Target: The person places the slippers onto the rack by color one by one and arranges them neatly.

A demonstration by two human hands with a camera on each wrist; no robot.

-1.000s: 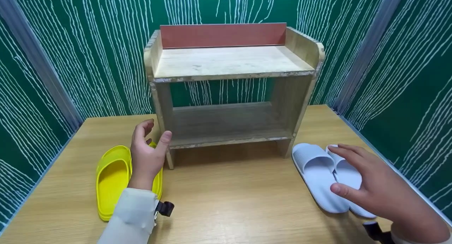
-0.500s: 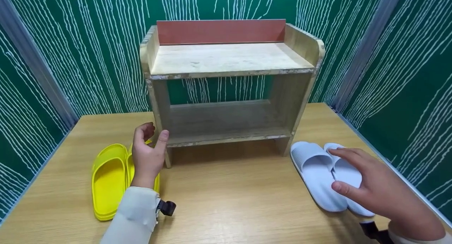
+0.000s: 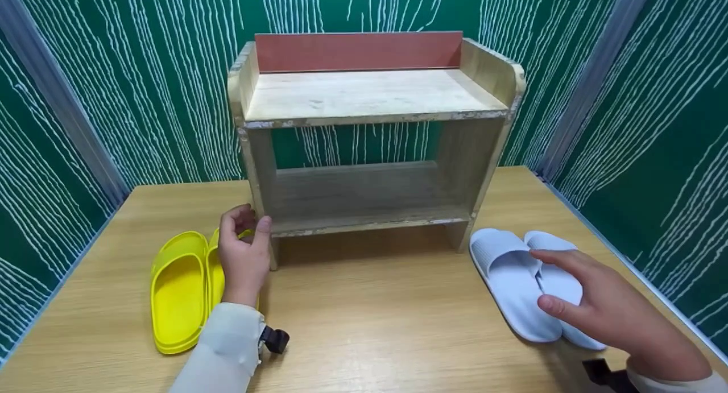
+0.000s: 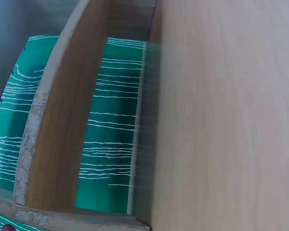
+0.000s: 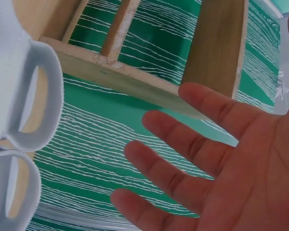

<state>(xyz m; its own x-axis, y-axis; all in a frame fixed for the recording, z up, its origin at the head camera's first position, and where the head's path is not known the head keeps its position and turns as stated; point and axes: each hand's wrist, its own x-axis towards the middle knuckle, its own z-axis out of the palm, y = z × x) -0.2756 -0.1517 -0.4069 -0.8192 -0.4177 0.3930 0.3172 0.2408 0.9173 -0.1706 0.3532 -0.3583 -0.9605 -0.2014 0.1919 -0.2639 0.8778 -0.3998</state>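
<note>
My left hand hangs beside the lower left side of a two-tier wooden shoe rack, fingers loosely bent, thumb up. It overlaps the rack's front left leg; contact cannot be told. Just left of it lies a yellow slipper; its mate is partly covered by the hand and sleeve. Over on the right, my right hand hovers above a pair of pale blue slippers, fingers spread and holding nothing. The right wrist view shows its straight fingers apart from the slippers.
The wooden tabletop extends between the two pairs. Green walls with white drip lines enclose the back and sides. A reddish board backs the rack's upper shelf. Black wrist cameras are strapped to both wrists.
My left hand has shifted slightly down and right, closer to the rack's leg, its fingers a little more bent. The right hand has barely moved. Slippers and rack stay in place.
</note>
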